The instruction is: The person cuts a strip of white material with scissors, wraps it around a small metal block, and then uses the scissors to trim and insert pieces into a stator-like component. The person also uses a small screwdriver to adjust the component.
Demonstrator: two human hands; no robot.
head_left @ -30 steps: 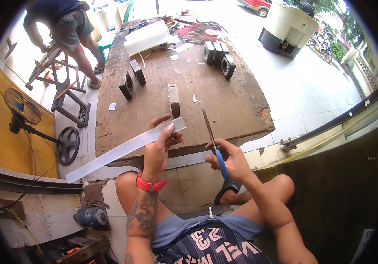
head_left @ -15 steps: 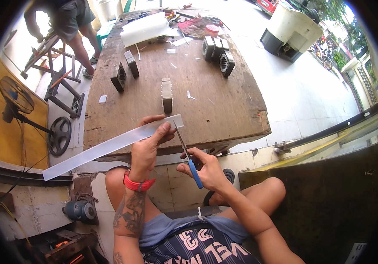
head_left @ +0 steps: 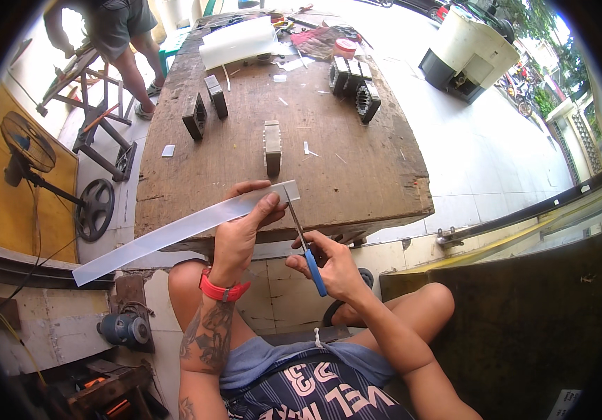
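Across the middle, the wide wooden table (head_left: pixel 357 171) was seen, its near edge bordered by the work in hand. Beyond its far left corner, a co-worker (head_left: pixel 115 35) was partly shown, bent at a stand. At the table's far end, the white sheet (head_left: pixel 238 43) was laid in a curl.

Then came the long translucent strip (head_left: pixel 175 229), held in the air over the near edge, its long tail slanted down to the left. It was pinched close to its right end by the left hand (head_left: pixel 243 222), thumb on top and fingers behind. By the right hand (head_left: pixel 334 267), the scissors (head_left: pixel 313 271) were gripped at their blue handle, blades pointed up and away.

And here was the change: a second earlier the blades had been held well apart from the strip; now they were laid over its right end, just beside the left thumb. With that, the work appeared to have been carried from positioning into cutting, though whether the strip had been bitten into could not be told.

Just beyond, a slotted block (head_left: pixel 272 148) was stood on the table; farther left, a small pale scrap (head_left: pixel 168 151) was left lying.
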